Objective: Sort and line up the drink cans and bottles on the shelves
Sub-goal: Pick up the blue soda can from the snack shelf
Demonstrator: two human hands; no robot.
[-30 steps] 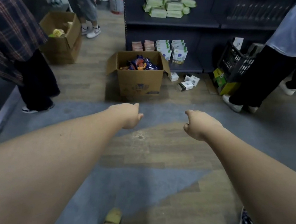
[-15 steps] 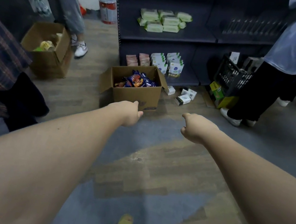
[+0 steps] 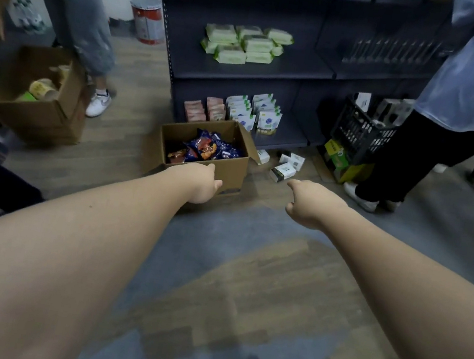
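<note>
Head view: left hand (image 3: 202, 184) and right hand (image 3: 307, 204) both stretched forward, fingers curled into loose fists, holding nothing. Left hand sits in front of the near wall of an open brown cardboard box (image 3: 232, 172) of blue snack packets (image 3: 207, 150) on the floor, below dark metal shelves (image 3: 246, 72). Drink cans and bottles: none clearly identifiable; small bottles at far left too blurred to tell.

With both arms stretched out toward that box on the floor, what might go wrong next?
1. The small white boxes lie loose on the floor beside the cardboard box; a step forward might kick or crush them.
2. A person in black trousers stands close on the right, so a bump seems possible.
3. Left hand and right hand hold nothing; the box shows snack bags, not drinks.
</note>
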